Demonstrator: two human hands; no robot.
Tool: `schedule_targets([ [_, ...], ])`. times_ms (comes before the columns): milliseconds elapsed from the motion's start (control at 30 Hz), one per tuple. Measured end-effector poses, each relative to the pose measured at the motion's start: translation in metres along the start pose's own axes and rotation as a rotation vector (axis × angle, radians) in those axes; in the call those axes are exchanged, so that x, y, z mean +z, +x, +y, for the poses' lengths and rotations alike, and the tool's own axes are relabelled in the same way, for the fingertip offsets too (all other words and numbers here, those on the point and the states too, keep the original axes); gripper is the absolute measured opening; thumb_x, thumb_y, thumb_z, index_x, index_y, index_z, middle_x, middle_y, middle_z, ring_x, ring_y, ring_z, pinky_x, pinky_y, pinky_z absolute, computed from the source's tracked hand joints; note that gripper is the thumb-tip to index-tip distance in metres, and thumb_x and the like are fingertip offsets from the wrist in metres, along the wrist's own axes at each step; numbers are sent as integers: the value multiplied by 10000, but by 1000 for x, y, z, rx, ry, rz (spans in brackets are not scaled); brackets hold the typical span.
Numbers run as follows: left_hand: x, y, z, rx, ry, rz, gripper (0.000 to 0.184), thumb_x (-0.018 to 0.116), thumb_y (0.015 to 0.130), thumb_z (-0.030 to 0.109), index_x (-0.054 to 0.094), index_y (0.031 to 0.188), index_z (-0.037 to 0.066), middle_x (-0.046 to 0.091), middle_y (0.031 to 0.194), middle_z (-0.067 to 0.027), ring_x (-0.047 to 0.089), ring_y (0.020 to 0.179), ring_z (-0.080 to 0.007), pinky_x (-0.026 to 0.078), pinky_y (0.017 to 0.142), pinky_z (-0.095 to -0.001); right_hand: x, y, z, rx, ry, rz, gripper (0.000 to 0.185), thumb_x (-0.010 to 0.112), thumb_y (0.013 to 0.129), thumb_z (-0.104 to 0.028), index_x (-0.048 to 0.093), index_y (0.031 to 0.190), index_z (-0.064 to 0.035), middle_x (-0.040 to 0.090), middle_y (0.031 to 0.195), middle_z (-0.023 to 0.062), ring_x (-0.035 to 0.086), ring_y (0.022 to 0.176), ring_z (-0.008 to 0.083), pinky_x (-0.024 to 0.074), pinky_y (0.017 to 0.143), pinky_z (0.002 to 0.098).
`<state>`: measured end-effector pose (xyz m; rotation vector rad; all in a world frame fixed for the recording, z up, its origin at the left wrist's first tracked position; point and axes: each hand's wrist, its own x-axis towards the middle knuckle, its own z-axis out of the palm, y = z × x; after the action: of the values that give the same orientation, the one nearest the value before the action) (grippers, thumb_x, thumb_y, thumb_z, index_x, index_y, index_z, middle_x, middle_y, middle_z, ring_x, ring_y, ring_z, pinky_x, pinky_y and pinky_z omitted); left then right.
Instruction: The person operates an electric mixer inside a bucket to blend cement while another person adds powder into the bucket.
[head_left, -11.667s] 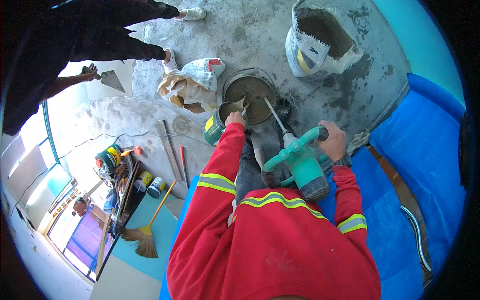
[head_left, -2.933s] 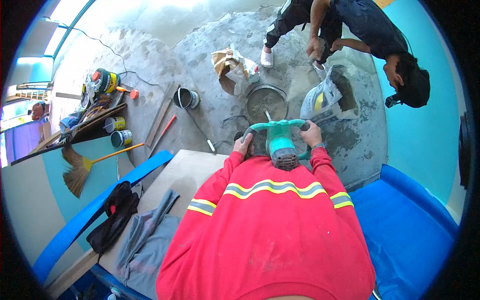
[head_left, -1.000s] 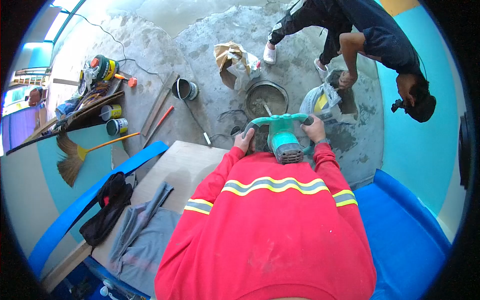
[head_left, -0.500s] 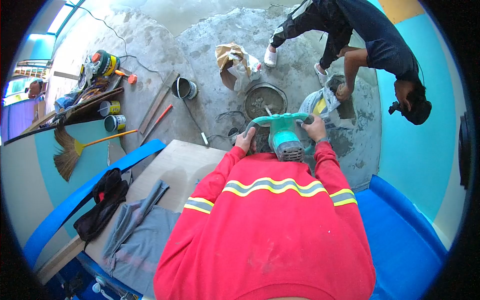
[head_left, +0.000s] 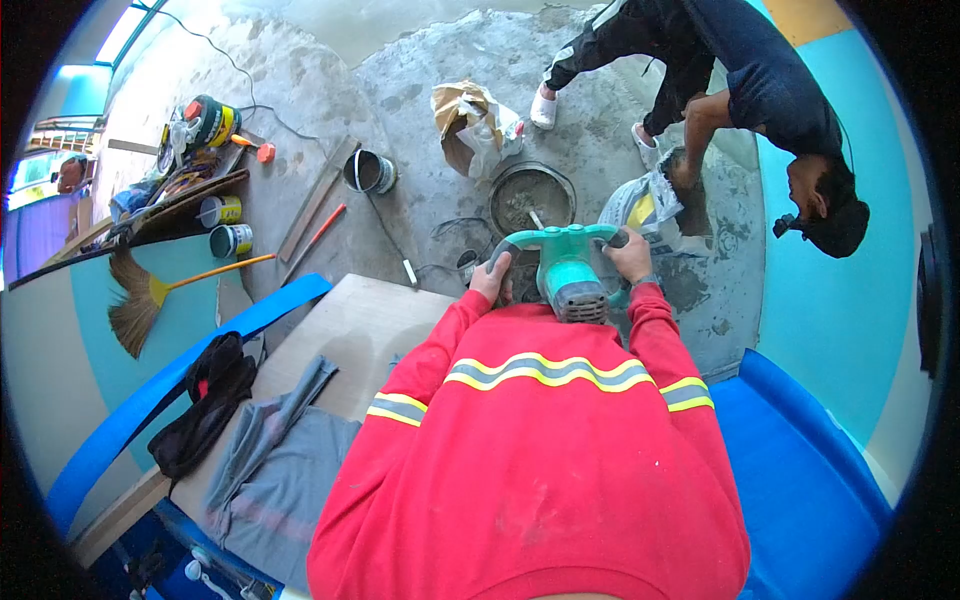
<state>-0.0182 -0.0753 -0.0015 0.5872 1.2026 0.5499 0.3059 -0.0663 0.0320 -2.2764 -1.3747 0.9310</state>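
A green handheld mortar mixer (head_left: 568,268) with a vented motor end is held level in front of my red sleeves. My left hand (head_left: 490,281) is wrapped round its left handle. The right handle sits in my right hand (head_left: 631,258). Its pale shaft (head_left: 536,219) points down into a round bucket (head_left: 574,200) of wet grey mortar (head_left: 518,198); the shaft's lower end is hidden. Right of the bucket, a white and yellow bag (head_left: 622,207) stands near a bending co-worker (head_left: 760,80), whose hand (head_left: 684,176) reaches down at its edge.
A torn paper bag (head_left: 462,130) stands beyond the bucket. To the left are a black pail (head_left: 388,178), a cable (head_left: 390,240), boards (head_left: 310,205) and a broom (head_left: 140,300). Clothes (head_left: 285,470) lie on a pale board (head_left: 350,310) beside me.
The co-worker's hand has shifted slightly away from me at the bag, and their head has dipped a little. My hands and the mixer stay nearly in place.
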Motion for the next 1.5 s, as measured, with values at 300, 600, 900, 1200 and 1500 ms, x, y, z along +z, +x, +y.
schedule_targets([
  [300,0,5,0,-12,1,4,530,567,874,569,553,795,45,550,544,-73,531,415,-179,453,412,-321,-1,2,0,-16,13,-3,382,751,637,-234,672,970,-62,684,880,182,669,851,340,517,751,408],
  [600,-3,8,-2,-23,-27,7,536,568,872,573,560,823,39,552,547,-78,534,416,-188,455,415,-328,-1,4,-5,-49,-11,0,379,752,646,-245,668,962,-55,680,866,188,664,845,356,516,740,417],
  [900,-3,10,0,-3,-6,-13,538,568,877,562,562,835,25,554,551,-88,541,428,-196,455,420,-337,-1,4,-4,-29,-3,-13,368,747,644,-234,672,958,-56,681,877,185,667,849,343,518,747,413],
  [1200,-1,6,3,-20,-21,11,528,559,880,567,567,819,43,558,554,-78,541,427,-189,450,419,-328,-1,5,-6,-21,-33,7,382,735,639,-232,676,976,-62,680,885,192,665,858,349,517,756,416],
  [1500,1,9,7,-1,43,2,558,563,862,598,588,791,45,559,551,-69,544,424,-182,448,412,-320,-8,3,-7,-40,25,-3,364,744,648,-228,678,960,-52,686,894,180,671,858,320,512,752,395],
])
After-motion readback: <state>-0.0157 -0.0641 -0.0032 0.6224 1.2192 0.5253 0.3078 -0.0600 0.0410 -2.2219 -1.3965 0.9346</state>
